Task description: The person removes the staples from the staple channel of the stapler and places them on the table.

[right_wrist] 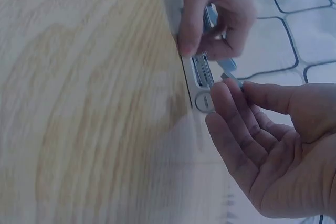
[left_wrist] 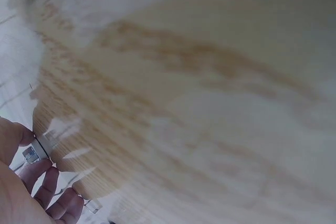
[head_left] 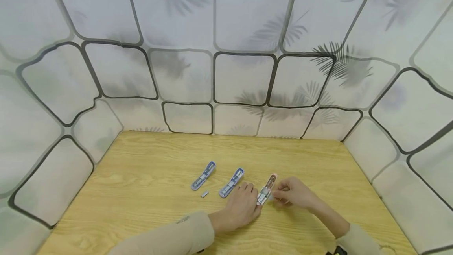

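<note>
In the head view, my left hand (head_left: 242,204) grips the near end of a slim white case (head_left: 266,191) with a pinkish far end. The case lies slanted on the table, its inside showing small fitted parts. At its right side, my right hand (head_left: 291,193) has thumb and index finger together. The right wrist view shows those fingertips pinching a small grey connector-like piece (right_wrist: 231,80) close beside the case (right_wrist: 201,72); its exact kind I cannot tell. Left thumb and fingers hold the case's end (left_wrist: 38,150) in the left wrist view.
Two slim blue cases (head_left: 203,175) (head_left: 231,183) lie left of the white one, their inner parts facing up. Near them is a small grey block (head_left: 204,194). Patterned white panels (head_left: 240,80) surround the wooden table (head_left: 152,156) at the back and sides.
</note>
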The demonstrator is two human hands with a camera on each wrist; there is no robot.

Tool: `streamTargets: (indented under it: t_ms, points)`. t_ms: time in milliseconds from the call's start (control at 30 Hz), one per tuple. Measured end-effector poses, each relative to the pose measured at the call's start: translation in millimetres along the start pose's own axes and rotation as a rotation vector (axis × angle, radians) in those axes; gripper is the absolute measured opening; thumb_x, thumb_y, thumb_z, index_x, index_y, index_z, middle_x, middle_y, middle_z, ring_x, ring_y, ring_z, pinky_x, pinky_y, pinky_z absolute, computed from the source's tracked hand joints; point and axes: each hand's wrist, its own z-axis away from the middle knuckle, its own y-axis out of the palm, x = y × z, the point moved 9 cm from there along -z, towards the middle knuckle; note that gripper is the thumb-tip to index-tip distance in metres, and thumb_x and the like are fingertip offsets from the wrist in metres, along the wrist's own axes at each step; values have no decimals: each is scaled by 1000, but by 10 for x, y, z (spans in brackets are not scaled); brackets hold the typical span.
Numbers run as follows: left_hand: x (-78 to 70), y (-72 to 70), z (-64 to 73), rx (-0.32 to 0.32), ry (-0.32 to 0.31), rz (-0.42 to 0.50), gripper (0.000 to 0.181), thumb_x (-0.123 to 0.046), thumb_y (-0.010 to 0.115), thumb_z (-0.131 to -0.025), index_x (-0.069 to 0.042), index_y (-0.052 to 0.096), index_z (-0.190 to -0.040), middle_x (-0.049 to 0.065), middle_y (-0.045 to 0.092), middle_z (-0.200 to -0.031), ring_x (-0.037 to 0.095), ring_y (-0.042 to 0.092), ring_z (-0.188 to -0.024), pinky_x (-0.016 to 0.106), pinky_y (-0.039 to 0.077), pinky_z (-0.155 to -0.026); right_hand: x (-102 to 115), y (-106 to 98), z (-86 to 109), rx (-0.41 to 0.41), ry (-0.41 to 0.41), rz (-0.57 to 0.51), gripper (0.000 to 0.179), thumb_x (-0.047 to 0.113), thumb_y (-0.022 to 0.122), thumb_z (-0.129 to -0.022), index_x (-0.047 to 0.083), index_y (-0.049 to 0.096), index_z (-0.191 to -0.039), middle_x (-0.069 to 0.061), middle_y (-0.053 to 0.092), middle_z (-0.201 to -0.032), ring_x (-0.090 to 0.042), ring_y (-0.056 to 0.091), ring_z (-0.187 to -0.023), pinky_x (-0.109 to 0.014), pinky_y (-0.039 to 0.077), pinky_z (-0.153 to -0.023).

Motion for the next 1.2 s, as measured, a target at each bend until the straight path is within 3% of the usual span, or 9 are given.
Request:
streamTargets:
  t_ms: [233, 467, 833, 1200]
  points:
    - [1, 8, 9, 5, 6, 3, 38, -53, 69, -97, -15, 69, -101, -4, 61, -89, 11, 53, -81, 24, 45, -68, -108, -108, 94, 51, 47, -33, 24, 16, 66, -103, -7, 73, -103, -16, 79, -90, -17, 76, -75, -33, 65, -68]
    - [1, 15, 5, 28, 0, 7, 39, -53, 68, -98, -15, 69, -103, -4, 61, -91, 11, 53, -83, 24, 46, -71, -252, -45, 64, 112, 80, -98, 24, 15, 67, -103, -8, 73, -103, -13, 80, -87, -11, 76, -70, -23, 62, -62]
    - [-7, 7, -2, 32, -2, 19, 38, -52, 68, -98, -15, 69, -103, -3, 62, -92, 11, 54, -84, 25, 47, -71, -353, 42, 17, 127, 77, -97, 22, 11, 65, -102, -10, 72, -99, -5, 76, -79, -7, 72, -64, -16, 55, -55]
    - [0, 23, 5, 25, 9, 33, 37, -51, 69, -97, -15, 69, -101, -3, 63, -92, 11, 56, -84, 23, 50, -73, -413, 56, 3, 94, 88, -66, 19, 11, 68, -100, -7, 73, -98, 0, 70, -72, -6, 67, -57, -16, 54, -52]
